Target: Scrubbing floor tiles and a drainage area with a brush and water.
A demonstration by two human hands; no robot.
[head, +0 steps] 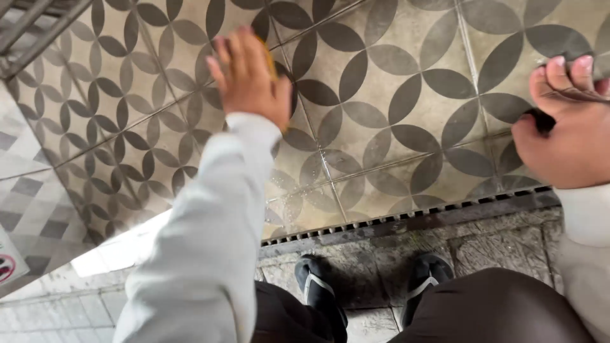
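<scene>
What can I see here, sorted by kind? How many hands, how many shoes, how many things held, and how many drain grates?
Hands: 2, the left hand and the right hand
Dark shoes: 2, the left shoe and the right shoe
Held things: 2, a yellow object mostly hidden by the left hand, and a dark object in the right
Drain grate: 1
Total: 7

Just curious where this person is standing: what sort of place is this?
Probably a wet, tiled washing area, perhaps a shower or entry. Grey petal-patterned tiles cover the surface ahead, a long dark slotted drain grate runs below them, and the person wears dark strapped sandals.
</scene>
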